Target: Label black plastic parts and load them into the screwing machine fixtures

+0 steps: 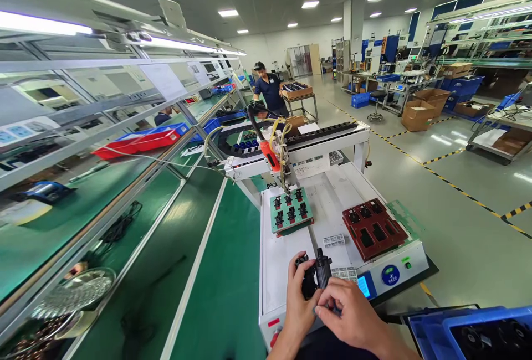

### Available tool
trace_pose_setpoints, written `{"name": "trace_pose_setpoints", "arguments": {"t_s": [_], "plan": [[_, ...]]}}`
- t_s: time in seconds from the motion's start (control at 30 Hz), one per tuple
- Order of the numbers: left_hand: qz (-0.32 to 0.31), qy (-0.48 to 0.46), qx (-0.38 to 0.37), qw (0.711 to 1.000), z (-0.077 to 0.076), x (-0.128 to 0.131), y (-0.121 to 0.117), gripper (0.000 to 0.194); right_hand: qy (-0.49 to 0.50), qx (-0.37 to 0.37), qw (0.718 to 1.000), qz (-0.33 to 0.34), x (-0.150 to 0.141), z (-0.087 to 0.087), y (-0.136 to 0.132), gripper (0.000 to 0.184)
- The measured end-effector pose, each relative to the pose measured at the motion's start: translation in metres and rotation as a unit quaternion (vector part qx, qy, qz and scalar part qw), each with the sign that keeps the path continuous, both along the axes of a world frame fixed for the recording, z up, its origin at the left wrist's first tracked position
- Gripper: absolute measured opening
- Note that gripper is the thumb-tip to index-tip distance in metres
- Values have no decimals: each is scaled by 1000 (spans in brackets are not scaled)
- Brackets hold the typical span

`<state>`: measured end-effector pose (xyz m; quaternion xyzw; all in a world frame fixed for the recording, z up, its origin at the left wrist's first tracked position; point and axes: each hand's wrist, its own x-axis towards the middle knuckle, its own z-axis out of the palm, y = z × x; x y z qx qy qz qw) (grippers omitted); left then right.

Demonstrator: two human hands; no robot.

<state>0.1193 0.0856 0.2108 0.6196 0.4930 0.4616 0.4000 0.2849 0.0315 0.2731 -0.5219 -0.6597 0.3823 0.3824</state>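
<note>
My left hand (300, 299) is closed around black plastic parts above the front of the white machine bed. One is a ribbed black cylindrical part (323, 270) with a narrow stub on top, standing roughly upright. Left of it is a second black part (307, 282), partly covered by my fingers. My right hand (347, 310) has thumb and fingers pinched together at the lower end of the cylindrical part. Whatever lies between those fingertips is hidden. Just beyond my hands, sheets of printed labels (334, 240) lie on the bed.
A green fixture (291, 210) with several black parts sits under the orange screwdriver head (270, 155). To the right is a dark red fixture (374, 230) with open slots. A blue bin (490, 315) of black parts stands at lower right. A co-worker (270, 91) stands farther back.
</note>
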Motion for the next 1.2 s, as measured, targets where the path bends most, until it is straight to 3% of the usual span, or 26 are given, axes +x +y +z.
{"name": "trace_pose_setpoints", "arguments": {"t_s": [0.1, 0.2, 0.27, 0.37, 0.9, 1.2], "plan": [[16, -22, 7, 1000, 1, -2, -1, 53, 147, -55, 987, -33, 1, -1, 4, 21], [23, -48, 21, 998, 5, -2, -4, 52, 305, -104, 938, -125, 0, -5, 10, 41], [19, -56, 32, 998, 9, -1, -6, 50, 365, -127, 908, -160, -3, -7, 14, 47], [11, -58, 41, 997, 13, 3, -8, 49, 397, -149, 891, -163, -9, -9, 16, 49], [12, -48, 60, 997, 20, 9, -12, 47, 327, -101, 925, -166, -4, -19, 8, 48], [6, -53, 57, 997, 20, 8, -14, 47, 272, -56, 946, -165, -4, -11, 0, 44]]}}
